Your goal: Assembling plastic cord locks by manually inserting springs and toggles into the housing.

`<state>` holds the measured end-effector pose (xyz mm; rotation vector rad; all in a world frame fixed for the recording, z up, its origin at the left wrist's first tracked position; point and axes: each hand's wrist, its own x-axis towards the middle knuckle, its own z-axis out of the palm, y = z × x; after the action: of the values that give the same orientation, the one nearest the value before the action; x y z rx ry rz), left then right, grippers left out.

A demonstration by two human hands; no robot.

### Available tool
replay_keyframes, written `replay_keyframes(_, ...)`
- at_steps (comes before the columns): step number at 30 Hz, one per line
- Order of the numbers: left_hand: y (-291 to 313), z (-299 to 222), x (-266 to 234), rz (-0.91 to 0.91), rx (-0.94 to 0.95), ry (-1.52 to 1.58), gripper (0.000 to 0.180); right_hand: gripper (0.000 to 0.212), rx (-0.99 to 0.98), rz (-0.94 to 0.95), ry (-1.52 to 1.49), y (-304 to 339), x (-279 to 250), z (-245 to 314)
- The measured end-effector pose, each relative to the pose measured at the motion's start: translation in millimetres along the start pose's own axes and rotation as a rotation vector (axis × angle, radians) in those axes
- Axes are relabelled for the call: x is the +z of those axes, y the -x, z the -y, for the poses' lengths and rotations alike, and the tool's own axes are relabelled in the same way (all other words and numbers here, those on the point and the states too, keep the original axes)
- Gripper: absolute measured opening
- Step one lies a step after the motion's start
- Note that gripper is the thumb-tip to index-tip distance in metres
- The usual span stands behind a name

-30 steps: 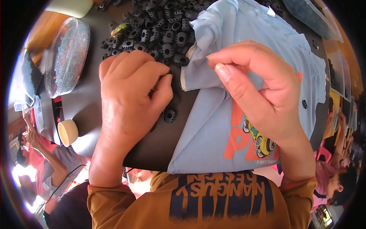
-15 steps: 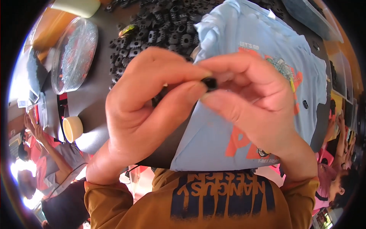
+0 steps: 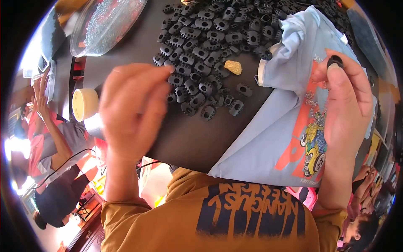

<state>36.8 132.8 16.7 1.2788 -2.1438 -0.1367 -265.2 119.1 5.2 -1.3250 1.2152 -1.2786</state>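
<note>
I see my right hand (image 3: 346, 94) pinching one black clip (image 3: 335, 61) over the blue shirt (image 3: 268, 124); many loose clips (image 3: 216, 35) left of it await handling. Blurred left hand's (image 3: 128, 105) grip: can't tell.

Over on the left I see a clear oval tub (image 3: 85, 51) with silvery bits inside, and nearer the edge of the dark table (image 3: 189, 145) a small cream cup (image 3: 86, 103). A pale yellow lump (image 3: 233, 67) lies mid-table. On my left, a black cable (image 3: 70, 158) curves past a co-worker in grey (image 3: 67, 140); at far right I can make out what may be a translucent bin (image 3: 368, 31), though it's blurred.
</note>
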Motion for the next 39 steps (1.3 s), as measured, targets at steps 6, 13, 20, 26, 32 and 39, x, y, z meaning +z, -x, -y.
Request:
replay_keyframes(6,5,8,8,0.173,0.126,-0.188,0.027,0.027,-0.034,-0.039,0.015,-10,-8,-3)
replay_keyframes(13,-29,-3,16,0.169,0.207,-0.082,0.030,0.022,-0.157,0.053,0.375,-16,-15,-21)
replay_keyframes(20,-77,-19,54,0.297,0.330,-0.122,0.035,0.017,-0.204,0.252,0.667,-23,-16,-18)
replay_keyframes(26,-63,0,37,0.283,0.318,-0.144,0.032,0.015,-0.147,0.251,0.702,-19,-31,-21)
replay_keyframes(32,-24,-18,20,0.194,0.224,-0.044,0.029,0.018,-0.210,0.132,0.594,-23,-17,-9)
replay_keyframes(39,-23,-46,32,0.245,0.366,0.070,0.029,0.017,-0.243,-0.122,0.278,-23,-15,1)
